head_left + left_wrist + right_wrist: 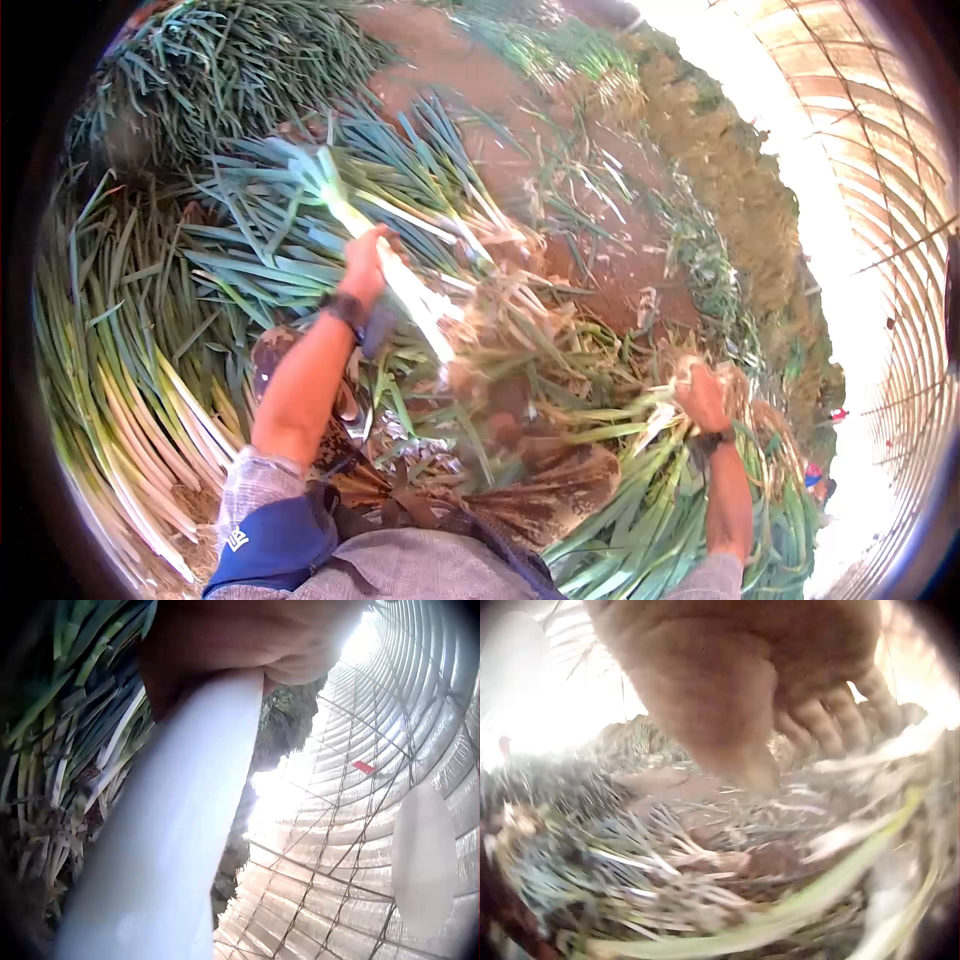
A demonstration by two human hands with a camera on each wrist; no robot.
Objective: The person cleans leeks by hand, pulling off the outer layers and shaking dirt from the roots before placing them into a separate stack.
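My left hand (pixel 368 262) grips a thick green onion (pixel 408 290) by its white shaft, the leafy end pointing up and away and the root end toward my lap. In the left wrist view its smooth white shaft (pixel 169 832) runs down from under the fingers. My right hand (pixel 703 398) is off to the right, over a heap of loose green leaves (pixel 640 500) and dry peelings. Its thumb and fingers (pixel 847 720) point downward and stand apart in the right wrist view. Blurred yellow-green leaves (pixel 610 425) stretch from beside it toward the middle.
Unpeeled green onions (pixel 440 190) with roots lie ahead of me. White-stemmed ones (pixel 150 430) are stacked at the left, below a large leafy pile (pixel 230 80). Reddish soil (pixel 470 95) shows beyond. A curved greenhouse frame (pixel 880 200) rises at the right.
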